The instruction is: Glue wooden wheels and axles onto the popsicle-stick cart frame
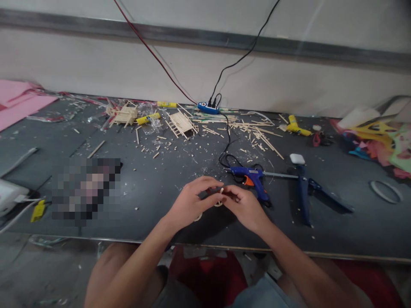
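Head view: left hand [189, 201] and right hand [242, 206] meet at the near table [154, 188] edge, fingers pinching a small stick piece [221, 192], details too small. Best kept low and steady. Blue glue gun [252, 176] just beside right hand, cord close; stick litter, ladder-like stick frame [181, 122] well behind.
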A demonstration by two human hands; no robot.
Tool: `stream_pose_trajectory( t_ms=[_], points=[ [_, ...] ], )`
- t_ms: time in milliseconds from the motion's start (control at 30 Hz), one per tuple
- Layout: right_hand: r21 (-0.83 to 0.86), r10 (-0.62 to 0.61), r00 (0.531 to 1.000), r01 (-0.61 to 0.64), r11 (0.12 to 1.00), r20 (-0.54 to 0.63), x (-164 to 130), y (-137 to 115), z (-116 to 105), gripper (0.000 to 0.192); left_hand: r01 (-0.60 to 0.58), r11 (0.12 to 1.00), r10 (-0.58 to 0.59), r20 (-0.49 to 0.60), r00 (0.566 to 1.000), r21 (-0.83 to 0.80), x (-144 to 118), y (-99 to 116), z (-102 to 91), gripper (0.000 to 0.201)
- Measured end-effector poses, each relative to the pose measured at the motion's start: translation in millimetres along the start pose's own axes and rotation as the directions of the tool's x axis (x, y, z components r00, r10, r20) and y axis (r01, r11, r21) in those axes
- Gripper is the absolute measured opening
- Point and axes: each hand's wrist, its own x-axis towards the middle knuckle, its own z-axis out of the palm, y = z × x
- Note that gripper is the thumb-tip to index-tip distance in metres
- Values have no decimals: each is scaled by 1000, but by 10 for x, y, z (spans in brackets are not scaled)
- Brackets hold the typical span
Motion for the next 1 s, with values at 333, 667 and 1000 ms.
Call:
stream_pose_trajectory(
  t_ms=[333, 667, 1000],
  points=[
    [8, 103, 993, -102, 995, -60, -46, 65, -24, 21, -64, 998, 64, 123, 990, -2, 49, -14, 41, 20],
    [-248, 177, 980, -196, 949, -95, -191, 296, 13, 43, -110, 983, 78, 207, 975, 145, 58, -61, 47, 21],
    [-424, 151, 986, -167, 890, -70, -99, 188, 20, 33, -117, 959, 67, 195, 978, 258, 76, -141, 94, 18]
  ],
)
